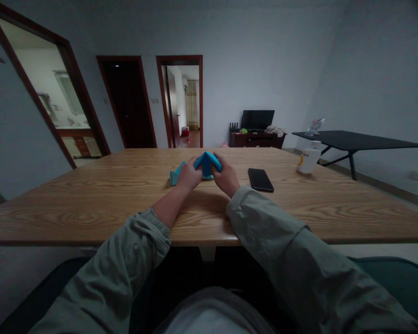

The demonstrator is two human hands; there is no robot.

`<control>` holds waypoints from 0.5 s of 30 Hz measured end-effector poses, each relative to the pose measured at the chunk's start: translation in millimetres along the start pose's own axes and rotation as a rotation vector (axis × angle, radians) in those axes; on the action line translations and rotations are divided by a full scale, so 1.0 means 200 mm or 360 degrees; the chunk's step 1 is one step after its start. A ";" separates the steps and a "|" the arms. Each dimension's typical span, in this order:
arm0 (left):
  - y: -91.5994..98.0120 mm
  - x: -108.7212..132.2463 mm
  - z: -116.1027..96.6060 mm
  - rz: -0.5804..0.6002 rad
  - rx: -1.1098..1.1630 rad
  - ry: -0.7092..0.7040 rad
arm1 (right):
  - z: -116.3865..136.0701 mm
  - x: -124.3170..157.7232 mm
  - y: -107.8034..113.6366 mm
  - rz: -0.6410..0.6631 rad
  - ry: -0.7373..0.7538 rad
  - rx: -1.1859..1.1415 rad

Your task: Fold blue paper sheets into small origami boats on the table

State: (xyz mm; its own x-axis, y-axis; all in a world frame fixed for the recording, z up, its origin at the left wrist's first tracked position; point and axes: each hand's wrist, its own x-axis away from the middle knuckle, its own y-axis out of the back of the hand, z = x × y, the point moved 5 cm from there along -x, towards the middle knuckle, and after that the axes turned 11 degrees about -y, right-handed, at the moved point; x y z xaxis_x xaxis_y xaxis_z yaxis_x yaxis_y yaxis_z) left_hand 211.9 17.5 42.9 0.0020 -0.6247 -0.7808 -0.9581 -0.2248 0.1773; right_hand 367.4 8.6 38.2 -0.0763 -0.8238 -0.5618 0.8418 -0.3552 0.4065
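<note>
the left hand point(190, 173) and right hand point(227, 175) pinch opposite sides of a blue folded piece point(206, 163) over the wooden surface point(101, 204).
light, even pressure from both sides should keep its middle ridge straight; more blue material point(174, 177) lies just beside the left hand, whether joined cannot be told. the white bottle point(310, 160) bears a yellow mark too small to read; the black phone point(261, 180) shows no legible writing.

Left arm point(125, 260), right arm point(282, 246) stretched forward, converging. Left forearm point(167, 206) bare near wrist. Left hand point(189, 176), right hand point(227, 176) sat close together, fingers point(225, 163) bent inward, gripping.
</note>
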 end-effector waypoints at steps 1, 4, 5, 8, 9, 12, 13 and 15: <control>0.01 0.00 0.01 -0.0024 0.0005 0.0010 | 0.00 0.00 0.00 -0.0002 0.0005 -0.0001; 0.02 -0.01 0.05 -0.0074 0.0064 0.0067 | -0.03 -0.02 -0.01 0.0011 -0.0021 -0.0040; 0.02 -0.01 0.06 -0.0073 0.0099 0.0091 | -0.04 -0.02 -0.01 0.0037 -0.0044 -0.0088; 0.01 -0.02 0.09 -0.0043 0.0242 0.0193 | -0.08 -0.03 -0.04 0.0183 -0.0118 -0.0309; 0.02 -0.02 0.10 -0.0040 0.0289 0.0229 | -0.09 -0.04 -0.04 0.0232 -0.0141 -0.0379; 0.04 -0.03 0.12 -0.0055 0.0385 0.0310 | -0.12 -0.05 -0.03 0.0317 -0.0181 -0.0469; 0.05 -0.03 0.13 -0.0070 0.0412 0.0334 | -0.12 -0.05 -0.02 0.0329 -0.0168 -0.0448; 0.07 -0.03 0.14 -0.0092 0.0488 0.0384 | -0.12 -0.04 0.00 0.0346 -0.0091 -0.0339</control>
State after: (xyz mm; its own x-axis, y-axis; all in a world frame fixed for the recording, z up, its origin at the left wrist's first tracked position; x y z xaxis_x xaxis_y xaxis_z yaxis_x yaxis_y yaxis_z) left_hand 191.2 39.3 32.9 0.0906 -0.7835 -0.6147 -0.9955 -0.0536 -0.0783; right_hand 379.8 26.0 25.3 0.0932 -0.8959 -0.4344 0.9343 -0.0720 0.3490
